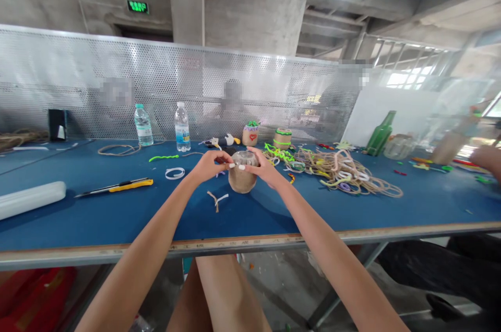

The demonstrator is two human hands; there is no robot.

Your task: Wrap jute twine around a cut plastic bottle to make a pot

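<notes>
Between my two hands, a glass jar [242,181] wrapped in brown twine rests on the blue table, bare clear glass showing at its top. My left hand [213,166] is closed at the jar's upper left, thumb and fingers brought together against it; any strand in this pinch is too small to make out. Curled over the jar's right side is my right hand [264,167], its thumb across the front and fingers near the top. Just below the jar lie short twine and white pieces [216,201]. A white loop of cord [175,173] is to the left.
A yellow utility knife [131,185] and a white case [31,200] lie left. Two water bottles [182,128] stand behind. Tangled twine [348,170], decorated jars [282,139] and a green bottle [381,133] are to the right. Another person's hand [487,159] appears at far right.
</notes>
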